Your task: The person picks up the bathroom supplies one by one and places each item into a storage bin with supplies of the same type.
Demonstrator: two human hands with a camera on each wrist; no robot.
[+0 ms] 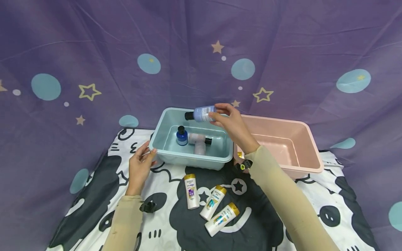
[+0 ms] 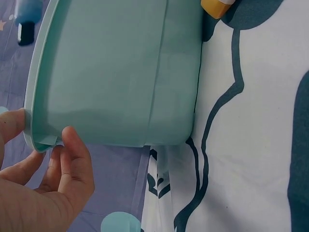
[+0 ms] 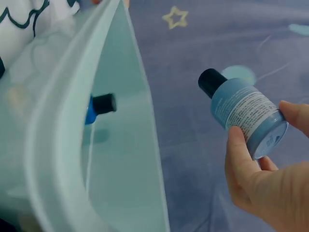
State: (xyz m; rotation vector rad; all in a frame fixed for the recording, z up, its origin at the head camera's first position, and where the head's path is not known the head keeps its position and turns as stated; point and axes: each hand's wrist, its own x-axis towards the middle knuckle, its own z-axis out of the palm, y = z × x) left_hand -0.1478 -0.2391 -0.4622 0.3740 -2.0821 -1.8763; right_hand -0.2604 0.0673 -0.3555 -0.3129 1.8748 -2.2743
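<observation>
The left sleeve [image 1: 124,223] and right sleeve [image 1: 290,200] are long, plain and beige, with soft creases and cuffs ending at the wrists. The left hand [image 1: 141,165] and right hand [image 1: 233,126] are bare. A small black device [image 1: 148,206] sits at the left wrist; its right counterpart [image 1: 244,165] bears a yellow-green spot.

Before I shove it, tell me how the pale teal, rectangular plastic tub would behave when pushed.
The tub is probably stiff, as its sides look smooth and undented. It likely resists tipping, being wide and low. The small dark blue, black-capped bottle standing inside might topple if jolted, since it is taller than wide.
</observation>
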